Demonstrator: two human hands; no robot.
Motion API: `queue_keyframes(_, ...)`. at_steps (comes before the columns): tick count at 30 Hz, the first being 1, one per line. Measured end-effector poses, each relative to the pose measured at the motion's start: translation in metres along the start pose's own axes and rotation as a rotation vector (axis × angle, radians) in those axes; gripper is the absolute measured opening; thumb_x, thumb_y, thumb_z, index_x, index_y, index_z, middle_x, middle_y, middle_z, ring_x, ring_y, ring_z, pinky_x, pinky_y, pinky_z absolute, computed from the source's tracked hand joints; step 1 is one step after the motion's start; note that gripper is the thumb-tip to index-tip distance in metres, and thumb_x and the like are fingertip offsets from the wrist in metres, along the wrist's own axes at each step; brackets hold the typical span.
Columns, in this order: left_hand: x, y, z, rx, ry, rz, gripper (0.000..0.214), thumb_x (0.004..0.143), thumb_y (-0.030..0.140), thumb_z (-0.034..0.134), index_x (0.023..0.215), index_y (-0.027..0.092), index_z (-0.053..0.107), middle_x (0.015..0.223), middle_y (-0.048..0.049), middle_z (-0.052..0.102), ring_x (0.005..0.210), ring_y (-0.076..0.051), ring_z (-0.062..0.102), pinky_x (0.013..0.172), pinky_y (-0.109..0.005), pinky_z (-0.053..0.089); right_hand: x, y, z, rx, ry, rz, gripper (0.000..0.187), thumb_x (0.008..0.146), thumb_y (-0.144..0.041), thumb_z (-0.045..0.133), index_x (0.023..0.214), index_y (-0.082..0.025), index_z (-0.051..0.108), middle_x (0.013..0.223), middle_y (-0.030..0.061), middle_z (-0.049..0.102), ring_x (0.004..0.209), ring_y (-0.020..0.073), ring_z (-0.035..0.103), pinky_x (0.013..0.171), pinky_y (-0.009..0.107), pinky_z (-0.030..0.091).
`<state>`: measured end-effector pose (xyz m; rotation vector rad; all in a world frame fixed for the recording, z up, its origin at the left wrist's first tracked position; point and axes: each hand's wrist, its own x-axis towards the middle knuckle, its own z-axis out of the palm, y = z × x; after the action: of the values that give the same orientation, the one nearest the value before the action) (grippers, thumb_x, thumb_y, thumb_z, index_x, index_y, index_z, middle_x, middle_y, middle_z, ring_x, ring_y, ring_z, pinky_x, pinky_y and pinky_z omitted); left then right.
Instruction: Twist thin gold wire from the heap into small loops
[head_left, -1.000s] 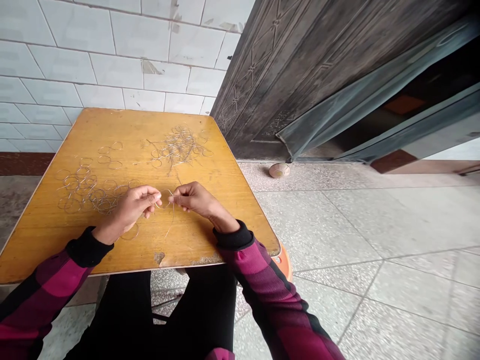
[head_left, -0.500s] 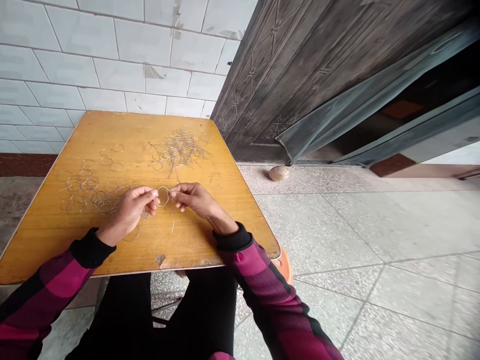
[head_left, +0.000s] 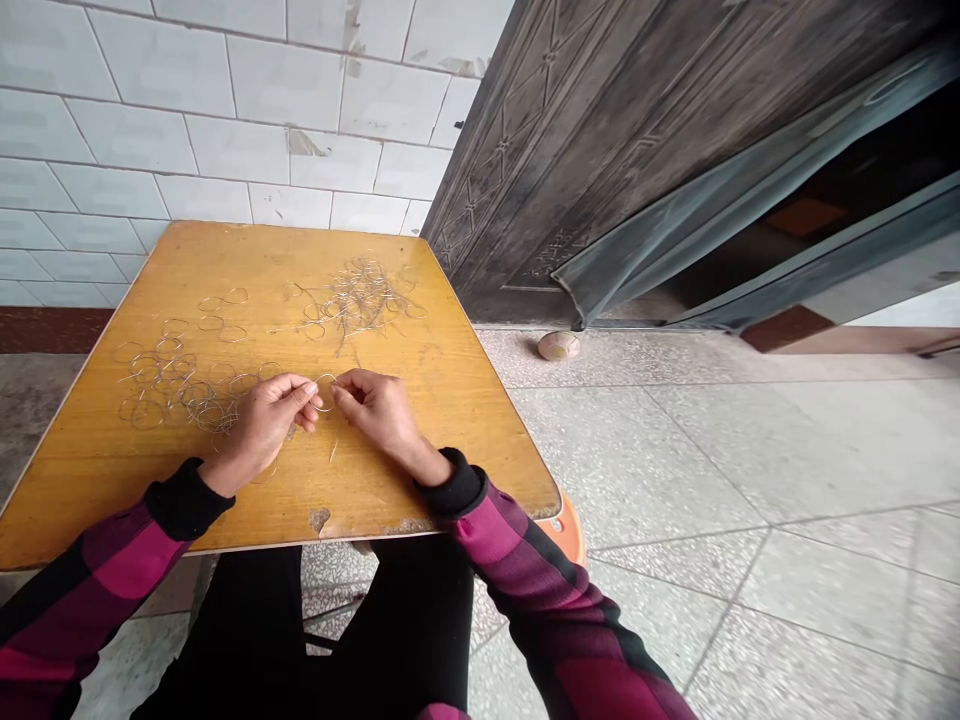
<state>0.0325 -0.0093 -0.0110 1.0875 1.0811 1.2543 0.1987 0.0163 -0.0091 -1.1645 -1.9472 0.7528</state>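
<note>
Between my hands, above the table's near half, is a thin wire ring [head_left: 327, 378], partly covered by fingers. My left hand [head_left: 271, 415] pinches its left side between thumb and fingertips. On the other side, my right hand [head_left: 379, 408] is closed on the ring's right edge. A short straight end of wire [head_left: 333, 452] shows below the right hand; whether it joins the ring I cannot tell. Beside and behind my left hand lies a loose spread of wire rings [head_left: 172, 375]. Farther back, a tangled heap of wire pieces [head_left: 360, 295] rests on the wood.
The yellow wooden table [head_left: 465, 420] has a chipped front edge. A white tiled wall [head_left: 285, 90] stands behind it, with a dark carved door [head_left: 517, 180] to the right. An orange stool [head_left: 571, 530] shows under the right corner. A roundish object [head_left: 559, 346] lies on the floor.
My right hand has moved slightly left, nearer my left hand, its fingers now covering more of the ring. The short wire end below has shifted left too. My left hand is nearly still.
</note>
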Motion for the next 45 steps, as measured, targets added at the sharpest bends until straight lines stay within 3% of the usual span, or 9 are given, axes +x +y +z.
queue_keyframes(7, 0.001, 0.001, -0.003, 0.03, -0.004, -0.018, 0.024, 0.076, 0.038, 0.066, 0.072, 0.015, 0.061, 0.069, -0.0015, 0.063, 0.051, -0.008, 0.049, 0.046, -0.021, 0.038, 0.002, 0.002, -0.002, 0.452, -0.143, 0.129, 0.035, 0.087, -0.05, 0.056, 0.077, -0.016, 0.058, 0.06, -0.0019, 0.057, 0.049, 0.0079, 0.053, 0.051, 0.022, 0.043)
queue_keyframes(12, 0.006, 0.004, -0.013, 0.336, -0.046, 0.136, 0.022, 0.076, 0.035, 0.068, 0.089, 0.017, 0.067, 0.081, -0.0028, 0.068, 0.065, -0.011, 0.056, 0.058, -0.023, 0.043, 0.003, 0.007, -0.007, 0.436, -0.222, 0.096, 0.032, 0.086, -0.045, 0.058, 0.076, -0.015, 0.059, 0.062, -0.0019, 0.055, 0.05, 0.0067, 0.05, 0.051, 0.021, 0.042)
queue_keyframes(15, 0.008, 0.01, -0.016, 0.449, -0.111, 0.199, 0.019, 0.075, 0.033, 0.069, 0.087, 0.018, 0.069, 0.08, -0.0028, 0.069, 0.071, -0.014, 0.06, 0.066, -0.025, 0.046, 0.003, 0.006, -0.008, 0.431, -0.283, 0.101, 0.031, 0.086, -0.044, 0.059, 0.075, -0.015, 0.06, 0.06, -0.002, 0.054, 0.051, 0.0071, 0.05, 0.05, 0.021, 0.041)
queue_keyframes(20, 0.009, 0.016, -0.016, 0.427, -0.162, 0.18, 0.014, 0.074, 0.032, 0.068, 0.073, 0.018, 0.067, 0.068, -0.0009, 0.066, 0.063, -0.013, 0.057, 0.06, -0.025, 0.045, 0.002, 0.0, -0.007, 0.543, -0.358, 0.169, 0.031, 0.082, -0.045, 0.063, 0.082, -0.014, 0.064, 0.065, -0.0013, 0.057, 0.054, 0.0069, 0.051, 0.051, 0.021, 0.044)
queue_keyframes(26, 0.01, 0.006, -0.014, 0.283, -0.077, 0.154, 0.013, 0.073, 0.029, 0.068, 0.067, 0.018, 0.064, 0.06, 0.0019, 0.058, 0.054, -0.009, 0.047, 0.053, -0.023, 0.038, 0.003, 0.004, -0.003, 0.735, -0.375, 0.274, 0.029, 0.073, -0.041, 0.073, 0.083, -0.015, 0.065, 0.067, -0.0018, 0.059, 0.055, 0.0066, 0.053, 0.052, 0.021, 0.047)
queue_keyframes(29, 0.009, 0.002, -0.011, 0.152, -0.033, 0.098, 0.016, 0.071, 0.03, 0.07, 0.066, 0.017, 0.063, 0.058, 0.0026, 0.056, 0.051, -0.008, 0.044, 0.051, -0.023, 0.035, 0.002, 0.005, 0.001, 0.684, -0.305, 0.26, 0.027, 0.075, -0.038, 0.07, 0.088, -0.016, 0.063, 0.071, -0.0011, 0.061, 0.054, 0.0069, 0.054, 0.052, 0.022, 0.046)
queue_keyframes(36, 0.006, 0.003, -0.002, -0.023, 0.078, 0.033, 0.019, 0.066, 0.03, 0.072, 0.064, 0.015, 0.062, 0.058, 0.0016, 0.056, 0.051, -0.007, 0.042, 0.05, -0.022, 0.032, -0.007, -0.005, 0.005, 0.069, -0.003, -0.119, 0.01, 0.084, -0.022, 0.057, 0.081, -0.016, 0.065, 0.072, 0.0021, 0.063, 0.064, 0.0106, 0.053, 0.063, 0.026, 0.043)
queue_keyframes(40, 0.004, 0.004, 0.0, -0.037, 0.08, 0.019, 0.021, 0.068, 0.032, 0.071, 0.063, 0.015, 0.06, 0.059, 0.0014, 0.056, 0.052, -0.007, 0.043, 0.051, -0.022, 0.033, -0.007, -0.006, 0.005, 0.014, 0.008, -0.094, 0.011, 0.084, -0.021, 0.056, 0.08, -0.017, 0.065, 0.069, 0.0015, 0.063, 0.061, 0.0107, 0.052, 0.06, 0.025, 0.04)
queue_keyframes(45, 0.007, 0.004, -0.006, 0.083, -0.044, 0.009, 0.021, 0.074, 0.035, 0.067, 0.067, 0.015, 0.064, 0.065, -0.0011, 0.06, 0.058, -0.01, 0.047, 0.057, -0.024, 0.037, -0.007, -0.007, 0.002, 0.037, 0.007, -0.035, 0.011, 0.083, -0.023, 0.056, 0.079, -0.017, 0.066, 0.069, 0.0008, 0.063, 0.059, 0.0103, 0.051, 0.059, 0.025, 0.039)
